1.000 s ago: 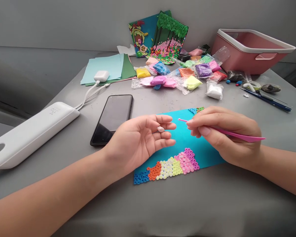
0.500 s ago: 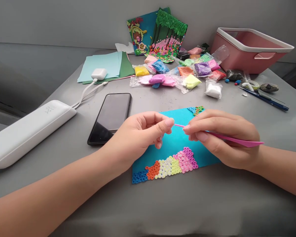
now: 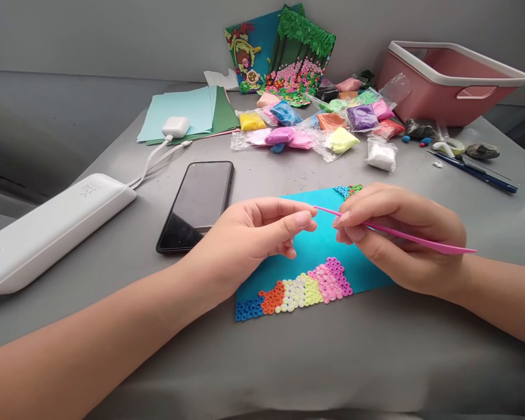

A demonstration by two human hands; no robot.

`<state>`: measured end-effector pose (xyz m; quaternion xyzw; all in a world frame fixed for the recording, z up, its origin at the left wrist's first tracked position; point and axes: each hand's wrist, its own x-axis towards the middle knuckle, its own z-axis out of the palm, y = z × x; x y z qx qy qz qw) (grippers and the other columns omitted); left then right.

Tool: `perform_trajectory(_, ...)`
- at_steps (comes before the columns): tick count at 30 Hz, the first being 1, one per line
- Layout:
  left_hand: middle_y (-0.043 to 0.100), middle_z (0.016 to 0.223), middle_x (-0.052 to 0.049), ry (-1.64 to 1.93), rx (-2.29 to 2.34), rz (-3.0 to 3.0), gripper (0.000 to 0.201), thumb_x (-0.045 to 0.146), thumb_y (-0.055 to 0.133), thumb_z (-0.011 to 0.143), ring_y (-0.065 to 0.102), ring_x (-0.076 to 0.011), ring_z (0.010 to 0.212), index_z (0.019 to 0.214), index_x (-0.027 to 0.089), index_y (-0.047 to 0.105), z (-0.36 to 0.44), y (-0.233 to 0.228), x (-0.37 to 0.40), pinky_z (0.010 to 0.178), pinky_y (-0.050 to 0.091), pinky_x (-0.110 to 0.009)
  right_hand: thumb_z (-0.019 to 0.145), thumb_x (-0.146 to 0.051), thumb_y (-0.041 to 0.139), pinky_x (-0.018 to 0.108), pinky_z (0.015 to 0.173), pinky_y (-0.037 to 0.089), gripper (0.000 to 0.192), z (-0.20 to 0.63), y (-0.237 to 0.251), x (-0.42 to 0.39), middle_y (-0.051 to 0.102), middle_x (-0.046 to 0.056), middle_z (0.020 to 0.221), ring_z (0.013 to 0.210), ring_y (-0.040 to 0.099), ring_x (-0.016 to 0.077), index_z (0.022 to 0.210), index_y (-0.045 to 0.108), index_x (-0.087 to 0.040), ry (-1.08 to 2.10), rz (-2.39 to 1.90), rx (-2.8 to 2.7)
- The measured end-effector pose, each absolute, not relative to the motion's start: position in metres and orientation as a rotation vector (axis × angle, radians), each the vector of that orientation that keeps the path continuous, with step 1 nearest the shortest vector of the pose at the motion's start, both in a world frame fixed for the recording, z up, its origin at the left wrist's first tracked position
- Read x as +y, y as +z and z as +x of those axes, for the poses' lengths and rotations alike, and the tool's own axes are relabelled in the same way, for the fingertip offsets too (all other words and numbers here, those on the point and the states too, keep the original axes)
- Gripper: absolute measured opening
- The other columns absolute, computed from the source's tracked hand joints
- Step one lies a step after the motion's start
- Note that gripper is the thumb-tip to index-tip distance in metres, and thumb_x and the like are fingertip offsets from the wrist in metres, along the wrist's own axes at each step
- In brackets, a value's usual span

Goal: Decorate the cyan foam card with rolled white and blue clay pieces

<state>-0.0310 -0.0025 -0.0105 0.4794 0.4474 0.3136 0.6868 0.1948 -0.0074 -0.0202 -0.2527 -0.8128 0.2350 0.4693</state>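
Nearest to us, along the near edge of the turquoise foam sheet (image 3: 319, 248), we note a band of small ring-shaped clay loops (image 3: 295, 291) packed in colour blocks: blue, orange, cream, yellow-green, pink, purple. The sheet lies flat on a matte grey table (image 3: 289, 361).

Above the sheet, the left hand (image 3: 256, 236) is pinched, thumb tip against forefinger; whatever sits between them is too small for us to tell. The right hand (image 3: 398, 236) grips a thin, smooth pink modelling tool (image 3: 402, 235) like a pen; its fine tip lies just beside the left thumb tip, the flattened end juts right past the wrist.

Left of the hands: a glossy black phone (image 3: 198, 204), screen dark, and a rounded white power bank (image 3: 48, 230) with a white cable.

Farther: clear bags of soft coloured clay (image 3: 315, 125), a white earbud case (image 3: 175, 126) on pale green paper sheets (image 3: 188, 114), a blue pen (image 3: 476, 172) at right, a pink plastic basket (image 3: 450, 81) with a white rim. Farthest, two textured clay relief pictures (image 3: 284, 55) lean on the wall.
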Motion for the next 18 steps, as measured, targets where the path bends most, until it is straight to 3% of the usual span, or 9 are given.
perform_trajectory(7, 0.069, 0.083, 0.000, 0.770, 0.968, 0.998, 0.025, 0.041, 0.086, 0.077, 0.045, -0.0076, 0.059, 0.080, 0.018, 0.074, -0.0271, -0.0094, -0.0032, 0.055, 0.043, -0.023, 0.090, -0.007, 0.060, 0.033, 0.063, 0.058, 0.021, 0.1942, -0.0198, -0.0079, 0.071, 0.002, 0.078, 0.069, 0.068, 0.0169, 0.098, 0.070, -0.024, 0.558, -0.619, -1.984)
perform_trajectory(12, 0.061, 0.072, 0.003, 0.782, 0.967, 0.960, 0.030, 0.041, 0.084, 0.080, 0.049, -0.0066, 0.058, 0.072, 0.017, 0.067, -0.0262, -0.0083, -0.0034, 0.057, 0.044, -0.022, 0.089, -0.004, 0.060, 0.035, 0.067, 0.058, 0.023, 0.1939, -0.0201, -0.0069, 0.071, 0.003, 0.077, 0.071, 0.068, 0.0170, 0.099, 0.070, -0.022, 0.570, -0.593, -1.995)
perform_trajectory(18, 0.067, 0.080, 0.001, 0.764, 0.961, 0.999, 0.023, 0.041, 0.083, 0.081, 0.051, -0.0078, 0.064, 0.085, 0.019, 0.077, -0.0283, -0.0106, -0.0026, 0.060, 0.046, -0.022, 0.088, -0.004, 0.059, 0.033, 0.064, 0.058, 0.024, 0.1934, -0.0194, -0.0058, 0.071, 0.002, 0.075, 0.069, 0.067, 0.0166, 0.099, 0.070, -0.022, 0.585, -0.569, -2.011)
